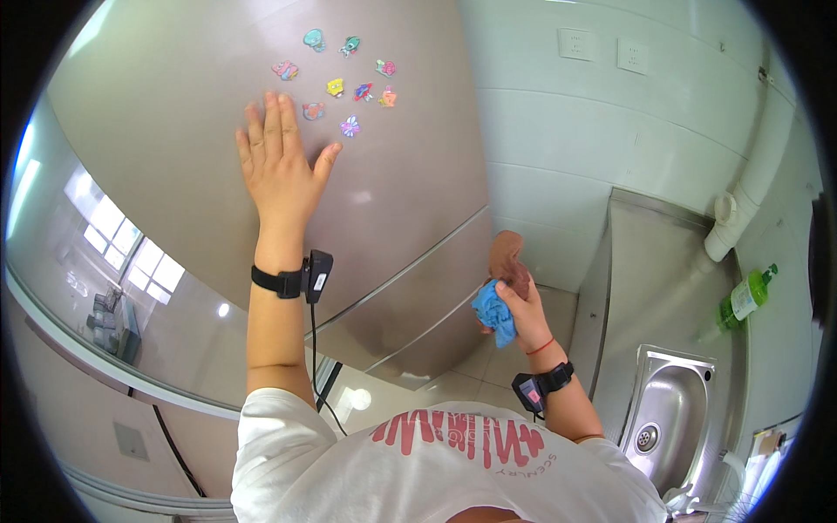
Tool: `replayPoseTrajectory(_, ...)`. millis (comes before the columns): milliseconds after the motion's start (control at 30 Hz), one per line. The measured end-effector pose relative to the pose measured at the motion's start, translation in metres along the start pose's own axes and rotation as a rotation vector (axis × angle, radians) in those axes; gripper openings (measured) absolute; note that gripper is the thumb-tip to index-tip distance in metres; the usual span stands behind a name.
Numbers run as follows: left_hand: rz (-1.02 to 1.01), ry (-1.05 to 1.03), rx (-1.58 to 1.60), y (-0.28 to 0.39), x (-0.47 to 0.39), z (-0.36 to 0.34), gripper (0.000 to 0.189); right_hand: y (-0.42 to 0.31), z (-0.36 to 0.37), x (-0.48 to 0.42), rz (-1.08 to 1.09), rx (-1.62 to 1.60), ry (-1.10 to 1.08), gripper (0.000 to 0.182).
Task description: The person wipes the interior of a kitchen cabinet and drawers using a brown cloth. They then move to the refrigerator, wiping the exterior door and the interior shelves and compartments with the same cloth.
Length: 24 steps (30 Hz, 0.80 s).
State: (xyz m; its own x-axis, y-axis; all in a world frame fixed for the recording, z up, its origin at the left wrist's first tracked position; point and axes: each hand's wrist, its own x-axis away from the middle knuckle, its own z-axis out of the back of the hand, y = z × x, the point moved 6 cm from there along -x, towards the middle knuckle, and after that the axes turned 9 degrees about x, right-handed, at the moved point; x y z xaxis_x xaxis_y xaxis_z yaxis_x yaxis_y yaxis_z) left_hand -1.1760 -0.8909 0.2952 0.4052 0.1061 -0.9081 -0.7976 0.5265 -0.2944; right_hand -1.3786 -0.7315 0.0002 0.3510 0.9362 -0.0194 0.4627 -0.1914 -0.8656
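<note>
My left hand (pixel 281 153) lies flat, fingers spread, against the upper door of a beige refrigerator (pixel 392 176). Its fingertips are just left of a group of small cartoon magnets (pixel 335 87). Lower right, my right hand (pixel 516 307) grips a crumpled blue cloth (pixel 495 310) together with a brown cloth (pixel 507 255) that sticks up above the fingers. That hand is near the refrigerator's right edge. Both wrists wear black straps with small devices and cables.
On the right runs a stainless steel counter (pixel 660 261) with a sink (pixel 677 405). A green pump bottle (pixel 745 297) stands at its far side, near a white drain pipe (pixel 752 196). Two wall sockets (pixel 575 44) sit on the tiled wall. Glass with window reflections is at the left.
</note>
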Motion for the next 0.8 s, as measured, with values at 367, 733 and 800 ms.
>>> replayPoseTrajectory(367,0.064,-0.053,0.079,-0.006,0.018,0.003,0.084,0.007,0.009,0.017,0.055,0.069,0.071,0.047)
replayPoseTrajectory(733,0.048,-0.061,-0.096,0.004,0.012,-0.002,0.073,0.011,0.004,0.026,-0.014,0.038,0.032,0.046)
replayPoseTrajectory(800,0.064,-0.021,-0.120,0.006,0.011,0.000,0.070,0.011,0.006,0.028,-0.027,0.046,0.030,0.046)
